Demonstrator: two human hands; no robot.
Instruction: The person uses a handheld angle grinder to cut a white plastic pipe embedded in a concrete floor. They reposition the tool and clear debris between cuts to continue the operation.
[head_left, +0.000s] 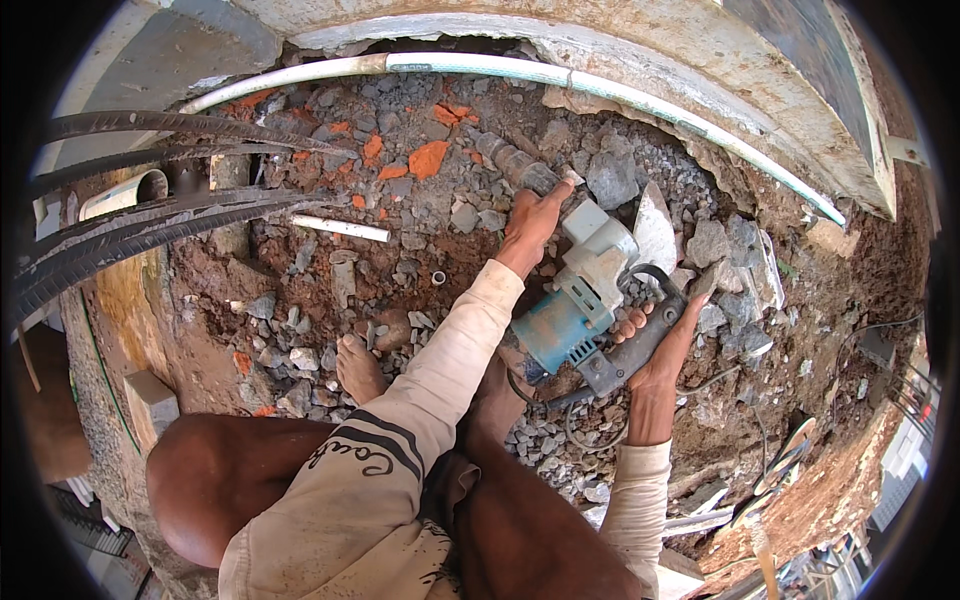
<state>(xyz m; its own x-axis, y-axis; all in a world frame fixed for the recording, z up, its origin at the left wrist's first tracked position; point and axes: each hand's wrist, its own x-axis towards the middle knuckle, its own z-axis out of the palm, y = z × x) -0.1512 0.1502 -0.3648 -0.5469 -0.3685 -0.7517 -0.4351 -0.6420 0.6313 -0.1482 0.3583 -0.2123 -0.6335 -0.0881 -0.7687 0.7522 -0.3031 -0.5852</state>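
Note:
A teal and grey electric demolition hammer (581, 292) lies slantwise before me, its front end pointing to the upper left over broken rubble. My left hand (532, 221) grips the dark front barrel (517, 161) just behind its nose. At the tool's rear, my right hand (664, 341) is wrapped around the black D-shaped handle (637, 349), with fingertips showing on its inner side. A cord runs from the handle's lower end. The hammer's tip is hard to make out against the dirt and stones.
Bent steel rebars (187, 214) reach in from the left. A white pipe (510, 66) curves along the wall base. Short pipe (341, 227), orange brick pieces (428, 159) and grey concrete chunks (611, 178) lie around. My bare foot (358, 367) rests on gravel; sandals (780, 465) lie at lower right.

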